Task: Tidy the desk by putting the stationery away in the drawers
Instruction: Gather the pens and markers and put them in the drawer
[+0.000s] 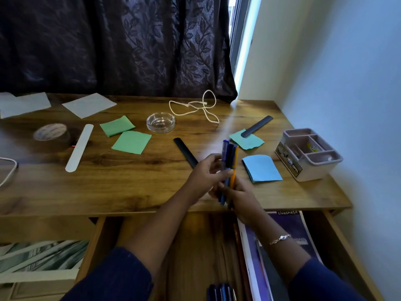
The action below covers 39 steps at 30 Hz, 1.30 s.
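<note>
A bunch of pens (229, 157), blue ones and an orange one, stands upright over the desk's front edge. My right hand (242, 197) grips the bunch from below and my left hand (206, 177) pinches it at the middle. Under my arms the wooden drawer (195, 246) is pulled out; it holds a purple notebook (293, 227) and more pens (221, 293) at the bottom edge of the view. On the desk (130, 187) lie a black ruler (186, 152), another black ruler (257, 126), a white ruler (79, 148), green paper squares (131, 142) and a blue paper pad (261, 168).
A grey desk organiser (309, 154) stands at the right by the wall. A glass ashtray (160, 122), a white cable (196, 106), a tape roll (51, 132) and white sheets (89, 104) lie further back. A dark curtain hangs behind the desk.
</note>
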Motion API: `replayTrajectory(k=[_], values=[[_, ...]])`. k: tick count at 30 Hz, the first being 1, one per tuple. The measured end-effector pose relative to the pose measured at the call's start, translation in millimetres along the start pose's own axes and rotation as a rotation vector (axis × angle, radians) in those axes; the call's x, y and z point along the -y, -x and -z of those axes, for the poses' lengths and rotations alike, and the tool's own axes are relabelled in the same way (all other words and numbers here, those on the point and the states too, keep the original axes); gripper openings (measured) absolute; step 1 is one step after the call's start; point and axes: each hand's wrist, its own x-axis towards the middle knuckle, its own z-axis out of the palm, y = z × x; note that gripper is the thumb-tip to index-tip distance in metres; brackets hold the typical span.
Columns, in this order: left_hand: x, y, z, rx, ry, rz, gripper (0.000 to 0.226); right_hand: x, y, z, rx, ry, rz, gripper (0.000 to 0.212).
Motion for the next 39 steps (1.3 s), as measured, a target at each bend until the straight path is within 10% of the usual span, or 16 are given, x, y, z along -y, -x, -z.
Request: replayTrajectory(k=[20, 30, 39], values=[[89, 168, -21, -0.035, 0.236, 0.772, 0.017, -109, 159, -61, 0.079, 0.073, -0.786, 0.016], [120, 199, -33, -0.172, 0.160, 0.882, 0.025, -105, 173, -60, 0.201, 0.988, -0.584, 0.013], [132, 216, -31, -0.096, -0.635, 0.625, 0.074, -106, 179, -52, 0.179, 1.159, -0.478, 0.021]])
